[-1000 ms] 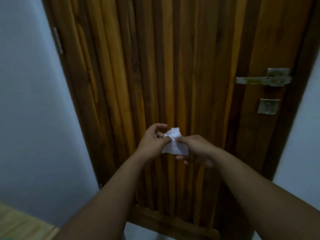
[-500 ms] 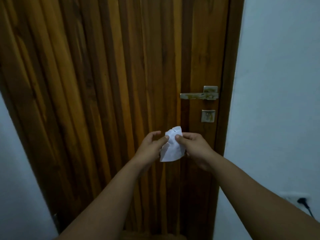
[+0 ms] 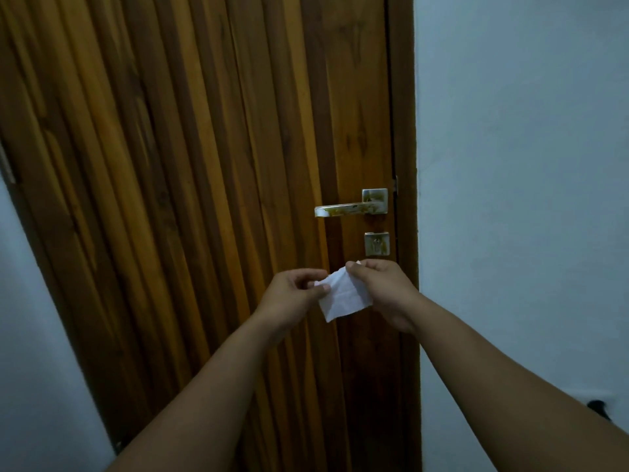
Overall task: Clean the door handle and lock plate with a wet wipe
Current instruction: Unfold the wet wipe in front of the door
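Right now I see my left hand [image 3: 292, 294] and right hand [image 3: 381, 287] each pinching an edge of the white wet wipe [image 3: 343, 298], fingers curled, stretching it flatter than half a second ago, when it hung crumpled. Since then the door [image 3: 204, 199] has drawn closer: ribbed brown wood, with the stained metal lever handle [image 3: 350, 207] and square lock plate [image 3: 376, 243] just above the wipe, untouched.

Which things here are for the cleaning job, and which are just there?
For the job:
- wet wipe, pinched by the left hand and the right hand
- door handle, stained
- lock plate

Just there:
- wooden door
- pale wall
- dark plug low on the wall
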